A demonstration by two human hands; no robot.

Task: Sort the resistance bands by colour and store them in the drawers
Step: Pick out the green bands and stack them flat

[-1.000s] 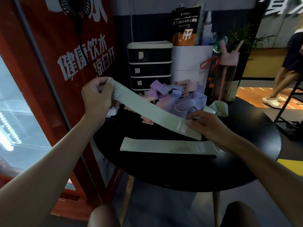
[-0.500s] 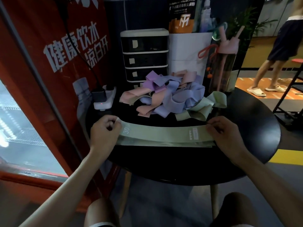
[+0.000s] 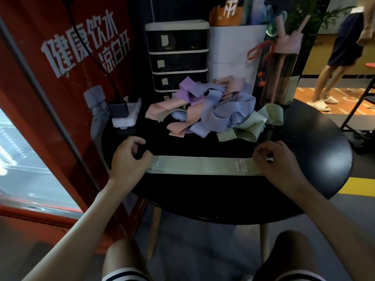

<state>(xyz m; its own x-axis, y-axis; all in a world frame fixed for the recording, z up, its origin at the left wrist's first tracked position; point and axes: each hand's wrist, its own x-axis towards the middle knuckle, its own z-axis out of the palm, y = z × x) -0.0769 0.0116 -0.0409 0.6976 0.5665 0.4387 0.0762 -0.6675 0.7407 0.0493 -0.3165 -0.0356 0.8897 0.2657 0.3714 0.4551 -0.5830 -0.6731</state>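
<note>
A pale green resistance band (image 3: 203, 167) lies flat on the black round table (image 3: 316, 142), stacked on a second green band whose edge shows beneath it. My left hand (image 3: 127, 159) pinches its left end with curled fingers. At the other end, my right hand (image 3: 274, 161) holds it the same way. Behind lies a tangled pile of bands (image 3: 213, 112): purple, lilac-blue, pink and green. A black drawer unit with white frames (image 3: 178, 57) stands at the table's back, all drawers closed, its lowest part hidden by the pile.
A white power strip with a black plug (image 3: 125, 116) sits at the table's back left. A white box (image 3: 233, 53) and a dark bottle with a pink lid (image 3: 282, 74) stand beside the drawers. A red panel (image 3: 60, 78) runs along the left. A person (image 3: 341, 57) walks at the far right.
The green band, held slanted in the air a second ago, has come down flat onto the other green band. Both hands lowered to the table with it.
</note>
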